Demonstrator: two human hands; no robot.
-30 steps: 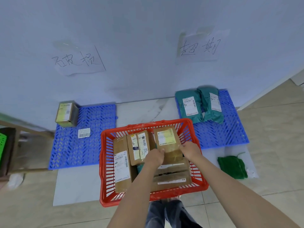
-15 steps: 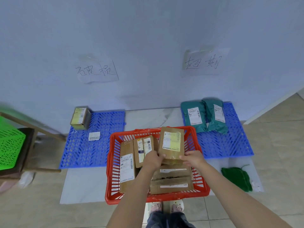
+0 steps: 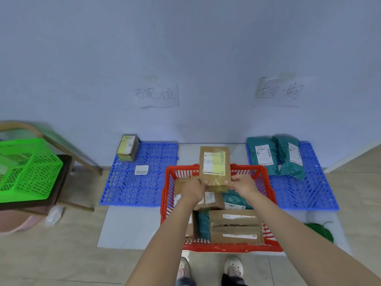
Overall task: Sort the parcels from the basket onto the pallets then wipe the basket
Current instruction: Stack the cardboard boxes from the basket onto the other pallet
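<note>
I hold a brown cardboard parcel with a white and yellow label upright above the red basket. My left hand grips its lower left corner and my right hand its lower right corner. Inside the basket lie several more parcels, among them a torn brown box and a teal bag. The left blue pallet carries one small box and a loose label. The right blue pallet carries two teal bags.
Two handwritten paper signs hang on the wall above the pallets. A green basket rests on a chair at the left. A green cloth lies on the floor right of the red basket. My shoes stand just before it.
Both hands have lifted the brown parcel up out of the basket and hold it higher. The view has shifted left, bringing the green basket and chair into sight.
</note>
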